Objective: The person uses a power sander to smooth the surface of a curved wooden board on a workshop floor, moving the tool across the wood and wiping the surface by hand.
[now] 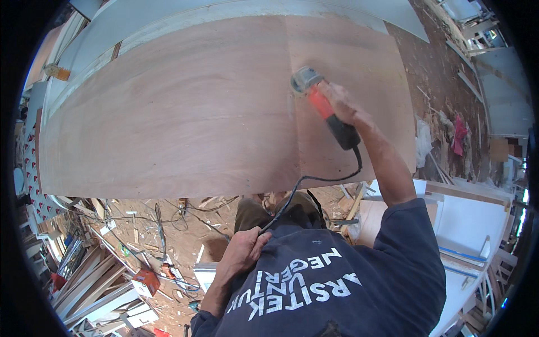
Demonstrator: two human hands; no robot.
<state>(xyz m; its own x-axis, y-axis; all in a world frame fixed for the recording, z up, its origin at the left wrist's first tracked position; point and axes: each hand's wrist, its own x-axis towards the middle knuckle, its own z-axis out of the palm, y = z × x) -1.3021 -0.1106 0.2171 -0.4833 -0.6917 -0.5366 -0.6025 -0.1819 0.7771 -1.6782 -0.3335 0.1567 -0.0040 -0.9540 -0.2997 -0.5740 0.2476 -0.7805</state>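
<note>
My right hand (342, 101) grips the red and black body of an angle grinder (326, 107). The grinder's grey metal head rests on or just above a large wooden panel (189, 113), right of its middle, beside a seam between a darker and a lighter part. Its disc is mostly hidden under the head. A black power cord (303, 177) runs from the tool's rear over the panel's near edge to my body. There my left hand (248, 244) is closed around the cord, against my dark shirt.
Tangled cables and wood scraps litter the floor (143, 219) below the panel. Wood strips (92, 278) are piled at the lower left, near an orange box (145, 282). White cabinet-like panels (463, 219) stand at the right. A yellowish block (57, 72) lies at the upper left.
</note>
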